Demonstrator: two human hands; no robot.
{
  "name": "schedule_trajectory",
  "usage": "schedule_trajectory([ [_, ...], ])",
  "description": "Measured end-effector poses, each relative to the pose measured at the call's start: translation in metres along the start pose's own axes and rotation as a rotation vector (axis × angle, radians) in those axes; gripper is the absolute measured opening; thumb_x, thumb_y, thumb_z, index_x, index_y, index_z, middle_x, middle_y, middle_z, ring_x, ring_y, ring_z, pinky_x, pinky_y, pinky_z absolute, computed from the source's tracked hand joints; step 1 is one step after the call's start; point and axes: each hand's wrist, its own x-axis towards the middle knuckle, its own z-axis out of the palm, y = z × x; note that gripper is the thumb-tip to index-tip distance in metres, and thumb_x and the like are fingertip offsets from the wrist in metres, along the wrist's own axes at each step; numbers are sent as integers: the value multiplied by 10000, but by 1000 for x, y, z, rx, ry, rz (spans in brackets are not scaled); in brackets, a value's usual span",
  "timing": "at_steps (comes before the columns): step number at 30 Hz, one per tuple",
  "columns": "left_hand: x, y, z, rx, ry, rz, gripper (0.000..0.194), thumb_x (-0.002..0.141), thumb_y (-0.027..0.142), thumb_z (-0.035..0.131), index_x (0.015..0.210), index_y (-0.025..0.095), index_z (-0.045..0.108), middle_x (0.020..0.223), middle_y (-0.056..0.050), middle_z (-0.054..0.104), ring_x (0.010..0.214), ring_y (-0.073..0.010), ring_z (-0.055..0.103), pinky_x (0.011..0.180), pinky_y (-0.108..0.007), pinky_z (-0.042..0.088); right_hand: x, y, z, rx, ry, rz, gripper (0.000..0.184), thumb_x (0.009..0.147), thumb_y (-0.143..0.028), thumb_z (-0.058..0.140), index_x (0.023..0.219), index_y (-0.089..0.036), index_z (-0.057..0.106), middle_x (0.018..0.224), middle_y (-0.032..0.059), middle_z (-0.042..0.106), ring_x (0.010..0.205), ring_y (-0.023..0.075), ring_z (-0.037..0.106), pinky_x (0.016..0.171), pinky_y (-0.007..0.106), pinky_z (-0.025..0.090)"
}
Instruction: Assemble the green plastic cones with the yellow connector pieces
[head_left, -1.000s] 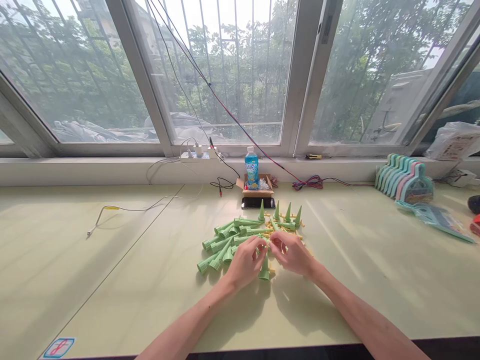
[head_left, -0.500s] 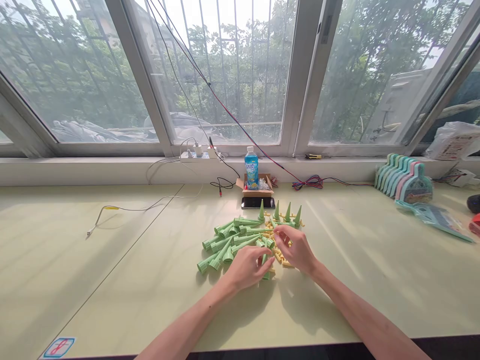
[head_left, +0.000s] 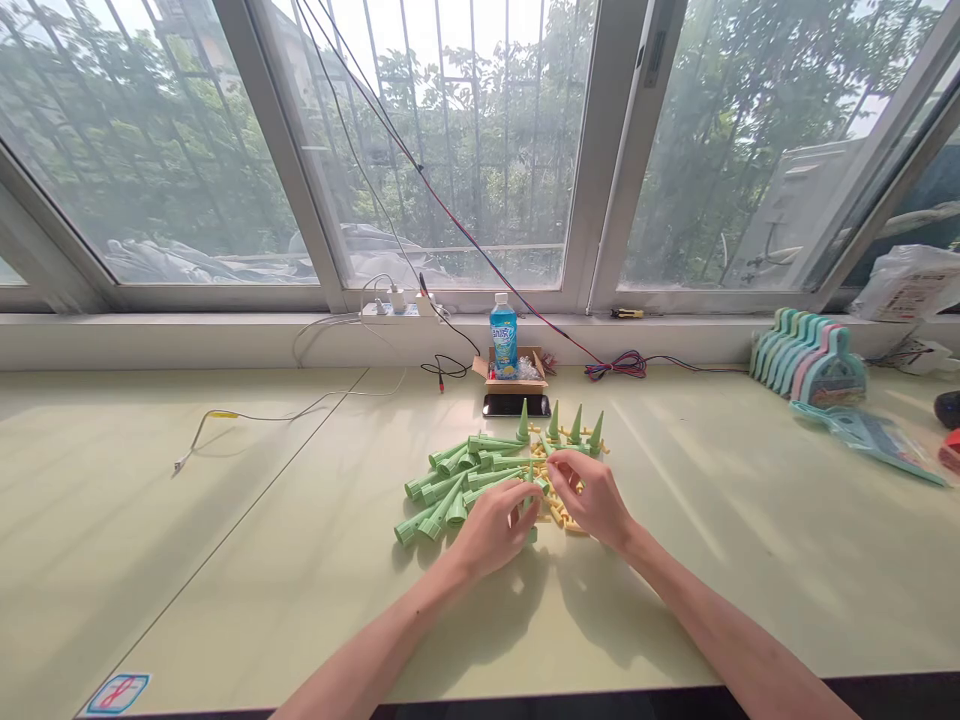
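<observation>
My left hand point(head_left: 496, 527) is closed around a green plastic cone point(head_left: 529, 476), which stands nearly upright with its narrow tip above my fingers. Close by on the right, my right hand point(head_left: 594, 503) has thumb and forefinger pinched together; whatever lies between them is too small or hidden to make out. Under and behind both hands is a spread of small yellow plastic pieces point(head_left: 556, 512). A heap of green cones point(head_left: 442, 492) lies on its side to the left of my hands. Several upright green cones point(head_left: 575, 425) stand in a row just beyond.
A black phone point(head_left: 516, 405) lies behind the cones, before a small open cardboard box point(head_left: 517, 385) with a blue bottle point(head_left: 503, 338). Bundled cables point(head_left: 616, 366) run along the sill. Pastel plastic paddle-shaped items point(head_left: 814, 358) stand at the right on the pale table point(head_left: 247, 600).
My left hand has shifted slightly up and left, and the green cone in it has risen so that its tip shows above the fingers. My right hand has barely moved.
</observation>
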Motion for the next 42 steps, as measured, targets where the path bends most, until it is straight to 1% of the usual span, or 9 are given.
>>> schedule_trajectory([
  [5, 2, -4, -2, -123, 192, -76, 222, 987, 293, 471, 1052, 187, 655, 982, -73, 671, 714, -144, 620, 568, -229, 486, 0, -2, 1, 22, -4, 9, 153, 977, -256, 504, 898, -188, 616, 757, 25, 642, 581, 125, 522, 542, 253, 454],
  [7, 3, -4, -3, -152, 243, -100, 238, 993, 318, 468, 1055, 192, 660, 995, -74, 664, 730, -149, 628, 557, -228, 492, 0, -2, 1, 29, -11, 2, 167, 982, -260, 498, 886, -188, 613, 745, 22, 631, 583, 126, 520, 540, 252, 446],
  [9, 3, -4, -3, -157, 268, -115, 255, 996, 338, 465, 1046, 195, 671, 969, -70, 655, 732, -153, 626, 555, -230, 497, 0, -3, 1, 38, -19, -10, 170, 984, -257, 495, 880, -188, 611, 744, 21, 627, 584, 124, 518, 538, 250, 441],
  [14, 4, -1, -4, -168, 295, -127, 266, 993, 351, 472, 1035, 186, 677, 949, -72, 651, 729, -152, 614, 565, -237, 510, -1, -3, 0, 50, -48, -46, 168, 983, -243, 492, 865, -191, 601, 732, 15, 615, 582, 122, 508, 544, 249, 439],
  [20, 5, 0, -4, -176, 307, -119, 247, 987, 342, 485, 1036, 181, 666, 949, -72, 656, 747, -150, 615, 545, -216, 502, 0, -6, 0, 44, -78, -48, 195, 990, -269, 477, 857, -195, 600, 693, 12, 591, 567, 129, 496, 546, 264, 442],
  [30, 5, 2, -4, -215, 305, -126, 259, 982, 364, 492, 1036, 177, 664, 925, -65, 648, 672, -129, 582, 499, -214, 497, -1, -4, 1, 42, -117, -56, 226, 1001, -316, 481, 873, -195, 622, 694, 16, 598, 587, 137, 524, 555, 262, 459],
  [36, 4, 4, -4, -219, 296, -91, 236, 973, 350, 512, 1045, 182, 662, 947, -64, 630, 680, -120, 592, 517, -209, 525, -2, -4, 1, 53, -141, -76, 244, 1008, -344, 495, 899, -190, 651, 737, 32, 637, 610, 139, 546, 568, 266, 479],
  [42, 4, 5, -5, -204, 290, -78, 220, 970, 324, 505, 1013, 200, 681, 937, -54, 627, 711, -125, 606, 541, -208, 534, -3, -2, 2, 74, -165, -74, 192, 995, -330, 529, 947, -200, 662, 772, 38, 652, 645, 143, 572, 558, 260, 498],
])
